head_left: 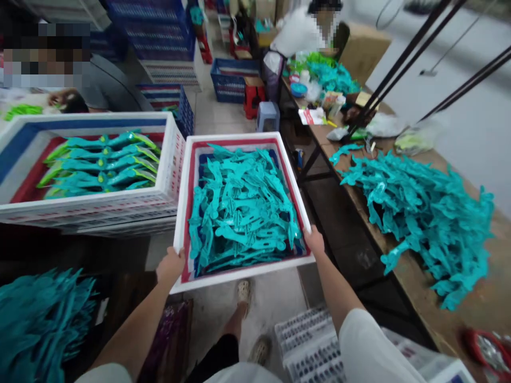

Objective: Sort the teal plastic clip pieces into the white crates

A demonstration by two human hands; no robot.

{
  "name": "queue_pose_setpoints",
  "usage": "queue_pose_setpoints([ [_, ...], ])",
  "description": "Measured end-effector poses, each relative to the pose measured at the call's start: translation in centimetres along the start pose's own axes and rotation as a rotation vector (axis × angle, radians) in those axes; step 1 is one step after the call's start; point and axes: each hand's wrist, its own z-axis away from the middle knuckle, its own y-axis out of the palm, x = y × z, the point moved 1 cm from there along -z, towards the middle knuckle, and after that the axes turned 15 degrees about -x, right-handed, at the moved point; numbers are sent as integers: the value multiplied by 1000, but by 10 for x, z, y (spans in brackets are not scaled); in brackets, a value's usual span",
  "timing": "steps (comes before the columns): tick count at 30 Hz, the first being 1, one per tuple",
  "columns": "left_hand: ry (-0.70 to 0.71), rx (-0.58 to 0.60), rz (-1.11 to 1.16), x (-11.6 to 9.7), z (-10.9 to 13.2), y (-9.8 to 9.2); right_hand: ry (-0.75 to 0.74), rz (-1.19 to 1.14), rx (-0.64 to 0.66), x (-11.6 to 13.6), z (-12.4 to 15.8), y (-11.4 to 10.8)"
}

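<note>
My left hand (171, 266) and my right hand (315, 240) grip the near sides of a white plastic crate (239, 281) with red and blue bands inside. It is carried in front of me and is loosely filled with teal moulded plastic pieces (241, 213). Beside it stands a second white crate (91, 119), where teal pieces with green tips (99, 162) lie in neat rows. A large teal heap (419, 223) lies on the wooden table (475, 290) to my right. Another teal pile (40, 324) sits low at the lower left.
A seated person's hand (67, 98) works at the far left. Another person (299, 34) stands at the table's far end among bags and green and teal pieces. Blue crates (233, 80) and a red stool (253, 98) stand behind. Stacked crates (307, 340) lie near my feet.
</note>
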Motion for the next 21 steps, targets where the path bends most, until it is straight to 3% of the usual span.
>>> queue_pose_setpoints([
  [4, 9, 47, 47, 5, -3, 9, 138, -67, 5, -13, -13, 10],
  [11, -13, 101, 65, 13, -10, 35, 123, -94, 76, -30, -30, 34],
  [21, -46, 153, 73, 12, -4, 27, 97, -81, 107, -39, -33, 47],
])
